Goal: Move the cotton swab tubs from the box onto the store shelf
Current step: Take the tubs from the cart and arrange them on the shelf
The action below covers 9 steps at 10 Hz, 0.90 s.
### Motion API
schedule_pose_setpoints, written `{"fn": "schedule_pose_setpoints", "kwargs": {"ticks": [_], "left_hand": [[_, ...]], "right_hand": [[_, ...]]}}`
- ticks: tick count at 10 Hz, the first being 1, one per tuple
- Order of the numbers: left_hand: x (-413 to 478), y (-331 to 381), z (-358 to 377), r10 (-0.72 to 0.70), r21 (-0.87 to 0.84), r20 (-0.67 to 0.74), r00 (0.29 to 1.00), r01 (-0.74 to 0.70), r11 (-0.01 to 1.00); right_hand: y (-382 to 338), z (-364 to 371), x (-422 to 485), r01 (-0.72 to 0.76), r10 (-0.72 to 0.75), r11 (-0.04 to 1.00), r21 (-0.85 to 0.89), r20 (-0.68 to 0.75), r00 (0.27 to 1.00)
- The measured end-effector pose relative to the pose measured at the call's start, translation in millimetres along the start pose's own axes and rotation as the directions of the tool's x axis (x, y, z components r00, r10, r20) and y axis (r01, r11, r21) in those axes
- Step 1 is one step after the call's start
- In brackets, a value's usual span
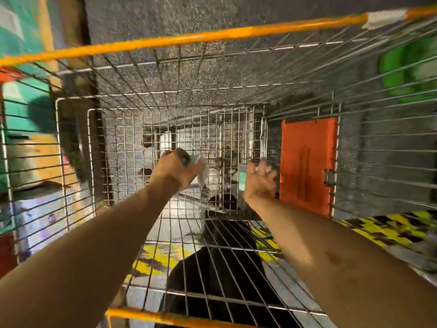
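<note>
Both my arms reach down into a wire shopping cart (165,129). My left hand (176,170) grips a pale, see-through tub (201,170) that sticks out to the right of its fingers. My right hand (260,179) has its fingers curled around another pale tub with a teal label (241,177), mostly hidden behind the hand. Both hands hover just above the cart's mesh floor, about a hand's width apart. The picture is blurred, so the tubs' details do not show. No box and no shelf space are plainly in view.
The cart has an orange rim bar (189,40) at the far side and an orange flap (307,162) on its right wall. Teal and orange packs (21,110) sit to the left, green goods (409,67) to the right. Yellow-black floor marking (390,230) shows below.
</note>
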<state>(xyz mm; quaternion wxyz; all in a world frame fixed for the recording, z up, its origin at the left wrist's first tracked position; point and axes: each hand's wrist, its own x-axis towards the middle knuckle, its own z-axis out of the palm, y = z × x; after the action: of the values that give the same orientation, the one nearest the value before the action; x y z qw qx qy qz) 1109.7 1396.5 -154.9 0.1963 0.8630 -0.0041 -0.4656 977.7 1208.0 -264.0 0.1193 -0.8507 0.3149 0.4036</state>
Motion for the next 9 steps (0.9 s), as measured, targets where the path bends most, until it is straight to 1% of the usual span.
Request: {"fn": "schedule_pose_setpoints", "kwargs": {"ticks": [1,2,3,4,5,6,7,8,9], "left_hand": [[-1.0,-5.9,-7.8,-0.004,-0.012,-0.034,0.999,0.004,1.000],[-4.7,-8.3,-18.5,0.022,-0.031,-0.045,0.999,-0.023,0.999],[-11.3,-7.8,-32.3,0.066,-0.026,-0.086,0.994,-0.068,0.997],[-14.6,-13.4,-39.8,0.074,-0.058,-0.107,0.992,-0.081,0.995],[-20.0,-22.3,-43.3,0.068,-0.083,-0.134,0.989,-0.080,0.993],[-31.9,-24.2,-55.9,0.063,-0.078,-0.159,0.985,-0.076,0.994],[-44.9,-18.7,-85.4,0.068,-0.052,-0.183,0.981,-0.079,0.995],[-66.2,-7.8,-135.9,0.061,0.009,-0.214,0.975,-0.061,0.998],[-91.5,4.9,-183.5,0.059,-0.002,-0.263,0.963,-0.062,0.998]], "right_hand": [[-10.3,-22.5,-4.3,0.045,-0.051,0.991,-0.127,-0.040,0.998],[-17.8,-33.4,-10.1,0.083,-0.090,0.991,-0.108,-0.059,0.994],[-34.6,-43.7,-15.0,0.046,-0.047,0.999,-0.020,-0.048,0.998],[-40.2,-38.5,-11.5,0.030,-0.030,0.997,0.069,-0.004,1.000],[-48.9,-43.5,-26.1,-0.009,0.007,0.980,0.198,0.006,1.000],[-63.6,-61.6,-44.0,0.057,-0.053,0.952,0.301,-0.020,0.998],[-92.8,-105.5,-72.7,0.120,-0.095,0.931,0.346,-0.088,0.992],[-123.5,-157.8,-105.9,0.204,-0.175,0.940,0.272,-0.126,0.976],[-150.3,-203.3,-131.5,0.285,-0.259,0.920,0.269,-0.128,0.957]]}}
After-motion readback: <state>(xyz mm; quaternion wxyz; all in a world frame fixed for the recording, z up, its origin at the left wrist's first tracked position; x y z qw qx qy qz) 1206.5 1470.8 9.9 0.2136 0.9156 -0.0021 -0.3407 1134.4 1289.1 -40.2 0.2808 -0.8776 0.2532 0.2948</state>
